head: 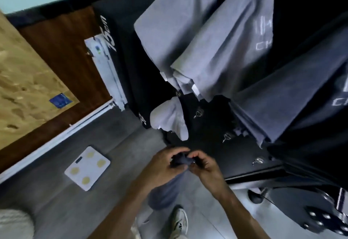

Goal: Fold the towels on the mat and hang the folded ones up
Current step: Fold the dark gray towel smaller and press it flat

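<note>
Low in the frame, the left hand (162,165) and right hand (203,167) pinch the bunched top of a grey towel (165,188). Judged from here, the loose fold could slip open or miss the hooks (227,137) on the black board above.

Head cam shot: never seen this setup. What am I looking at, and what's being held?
There is no robot here. A person wears one wide-angle camera on the head, looking down at their own hands. The left hand and right hand together pinch a small bunch of dark cloth, each grip curled round it. Above them, grey towels already hang against a dark panel with metal hooks. On the grey floor lies a white bathroom scale. No mat is visible.
</note>
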